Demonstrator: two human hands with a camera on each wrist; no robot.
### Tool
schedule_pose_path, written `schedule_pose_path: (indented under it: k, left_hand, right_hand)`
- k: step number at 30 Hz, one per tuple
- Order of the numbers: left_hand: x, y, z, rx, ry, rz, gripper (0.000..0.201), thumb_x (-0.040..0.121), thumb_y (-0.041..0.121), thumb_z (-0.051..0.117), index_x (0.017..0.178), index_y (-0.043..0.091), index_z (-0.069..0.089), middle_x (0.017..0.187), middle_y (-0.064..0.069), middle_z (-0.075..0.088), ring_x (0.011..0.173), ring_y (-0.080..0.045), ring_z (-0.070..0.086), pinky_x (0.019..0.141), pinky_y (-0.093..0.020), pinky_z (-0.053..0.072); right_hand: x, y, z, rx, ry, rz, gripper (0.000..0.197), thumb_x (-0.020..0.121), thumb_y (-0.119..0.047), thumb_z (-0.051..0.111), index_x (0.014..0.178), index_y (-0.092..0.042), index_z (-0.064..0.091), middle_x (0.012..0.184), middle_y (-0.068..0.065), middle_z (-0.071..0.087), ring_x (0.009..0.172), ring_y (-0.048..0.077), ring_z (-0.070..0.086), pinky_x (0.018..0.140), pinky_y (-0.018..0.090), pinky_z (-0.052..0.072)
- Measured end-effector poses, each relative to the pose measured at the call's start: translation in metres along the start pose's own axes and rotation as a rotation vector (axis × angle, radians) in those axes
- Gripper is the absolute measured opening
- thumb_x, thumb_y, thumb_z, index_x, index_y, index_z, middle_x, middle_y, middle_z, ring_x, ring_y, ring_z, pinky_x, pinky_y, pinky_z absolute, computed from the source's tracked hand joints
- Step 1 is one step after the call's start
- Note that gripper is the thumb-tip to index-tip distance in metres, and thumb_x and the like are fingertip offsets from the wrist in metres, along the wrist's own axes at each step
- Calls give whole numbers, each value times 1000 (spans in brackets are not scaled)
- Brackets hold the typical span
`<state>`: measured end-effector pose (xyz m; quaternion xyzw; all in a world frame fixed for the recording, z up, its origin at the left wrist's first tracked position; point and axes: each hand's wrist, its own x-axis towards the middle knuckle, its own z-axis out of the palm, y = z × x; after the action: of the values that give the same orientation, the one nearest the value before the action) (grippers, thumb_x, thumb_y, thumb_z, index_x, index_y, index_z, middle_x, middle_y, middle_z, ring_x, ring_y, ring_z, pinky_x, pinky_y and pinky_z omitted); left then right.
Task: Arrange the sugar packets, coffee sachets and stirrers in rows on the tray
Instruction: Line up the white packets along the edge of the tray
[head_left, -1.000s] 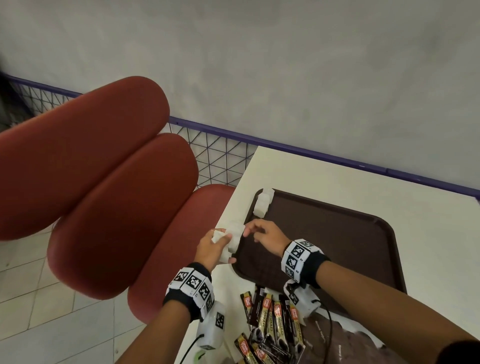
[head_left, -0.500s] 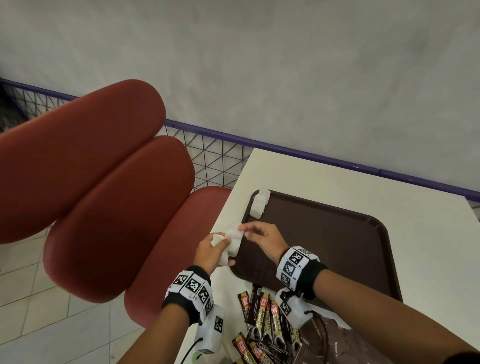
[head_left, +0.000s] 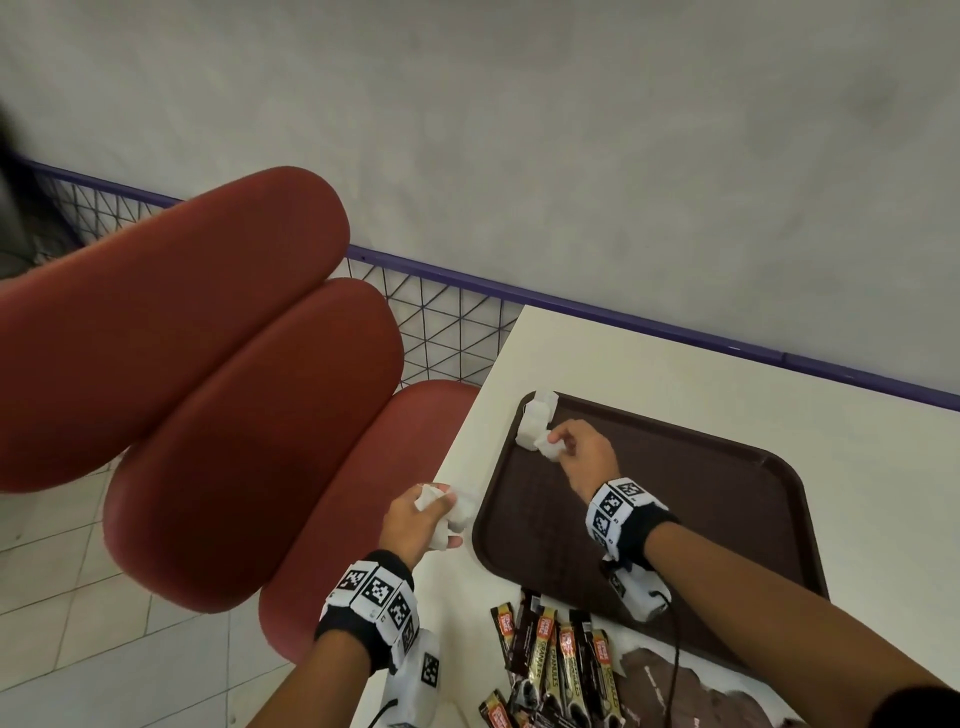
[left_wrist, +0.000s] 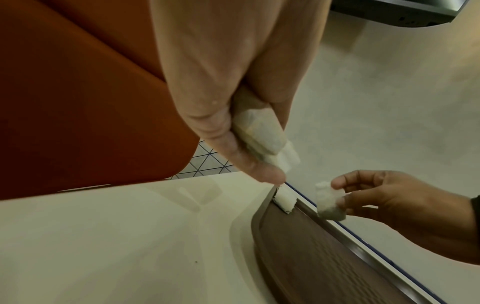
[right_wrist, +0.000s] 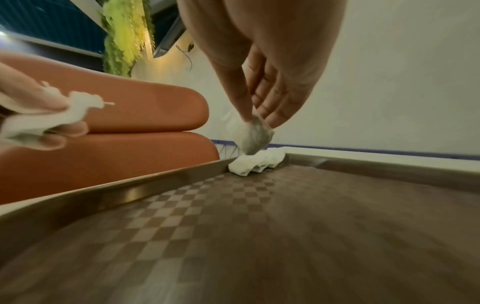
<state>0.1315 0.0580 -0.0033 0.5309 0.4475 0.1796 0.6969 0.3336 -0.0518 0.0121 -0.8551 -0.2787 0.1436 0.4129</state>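
Both hands are busy: nearest me coffee sachets (head_left: 558, 660) wait off the tray (head_left: 727, 519), my left hand (head_left: 415, 525) clutches spare sugar packets (head_left: 457, 512) beside it, my right hand (head_left: 582, 457) pinches one packet (head_left: 548, 448) over the few packets (head_left: 535, 426) in its far corner, so I judge we've barely begun.

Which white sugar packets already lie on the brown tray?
Only the white sugar packets in the brown tray's far left corner; the right hand pinches one above, the left hand holds the rest.
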Motion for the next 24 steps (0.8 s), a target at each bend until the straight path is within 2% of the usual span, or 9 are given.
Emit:
schedule_pose_path:
  k: [3,5,6,8,11,13,17,21,24]
  left_hand:
    - [3,0,-5,-5,8,12,5,84,8,66,88,7,62,95,-19,62,77,-29,63,55,-33,58]
    - [5,0,-7,6,2,26,4,85,8,66,88,8,63,94,-17,63,78,-28,63,59,-35,59]
    - [6,0,-8,11,-1,31,4,85,8,66,88,9,63,94,-16,64,80,-27,63,61,-36,59]
    - [8,1,-9,12,-3,37,5,84,8,66,89,8,63,95,-16,64,83,-27,64,65,-38,59]
    - [9,1,-10,0,-2,46,7,84,8,66,90,7,64,95,-16,64,85,-27,64,67,-38,59]
    - [9,2,-12,-9,0,55,7,84,8,66,91,6,65,95,-16,65,85,-27,64,66,-37,58]
    - [9,2,-17,-33,2,61,7,86,8,64,92,6,65,92,-15,66,81,-26,66,65,-38,57]
    - [10,1,-19,-67,11,42,6,85,6,64,91,5,64,92,-15,65,80,-28,66,62,-37,56]
    - [10,1,-20,-72,30,31,7,84,4,65,91,4,64,93,-15,63,79,-28,65,60,-37,57]
  right_hand:
    - [14,-1,1,14,-17,69,31,75,14,44,84,-9,62,79,5,53,72,20,48,55,21,38]
    - [25,0,9,91,9,106,34,73,17,43,81,-11,60,81,6,54,73,19,49,49,8,38]
    - [30,1,14,131,31,127,34,72,18,44,80,-12,59,82,7,55,74,19,50,49,6,38]
    - [37,1,24,172,59,172,34,72,18,46,81,-11,60,84,7,57,75,19,51,49,4,39]
    - [42,6,37,199,73,231,31,73,18,50,92,0,64,87,8,56,77,19,51,47,1,38]
    - [43,9,44,212,73,258,30,74,18,51,97,1,62,88,8,55,78,19,51,47,4,39]
    - [43,12,56,169,61,255,32,74,18,52,100,0,59,93,9,50,81,20,50,63,22,40]
    - [45,11,60,28,3,176,31,75,18,51,101,1,57,112,18,48,102,32,54,83,35,48]
    - [47,10,57,-120,-59,138,30,79,14,52,106,1,58,123,18,43,116,31,44,91,28,40]
